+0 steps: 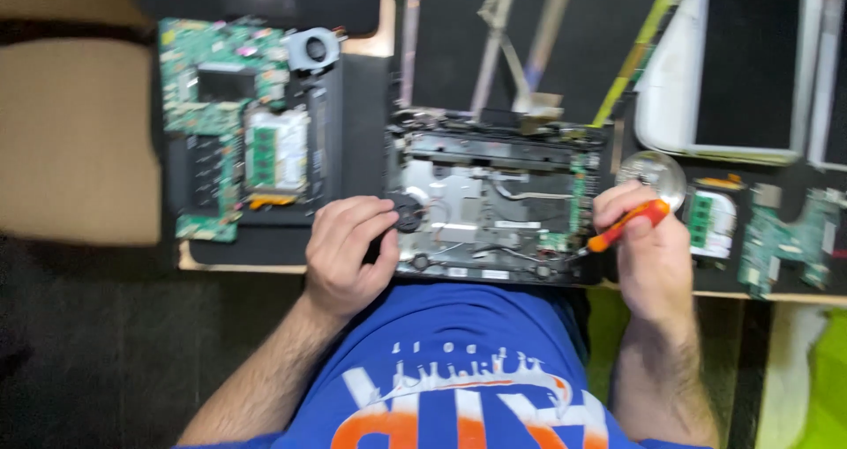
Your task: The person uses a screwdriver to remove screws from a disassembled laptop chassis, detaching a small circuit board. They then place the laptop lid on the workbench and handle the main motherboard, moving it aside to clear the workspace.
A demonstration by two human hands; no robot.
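Hands work on an opened laptop base (pixel 494 206) that lies on the surface (pixel 265 259), right in front of the person. The left hand (pixel 346 253) rests on the base's left edge, its fingers (pixel 357 215) curled and close together, touching a small round black fan (pixel 408 212). The right hand (pixel 648 250) pinches a screwdriver (pixel 625 226) with a red and orange handle, and the tip points down at the base's right side. A green circuit board (pixel 231 127) lies to the left. A shiny disc (pixel 653 171) and more small green boards (pixel 785 237) lie to the right.
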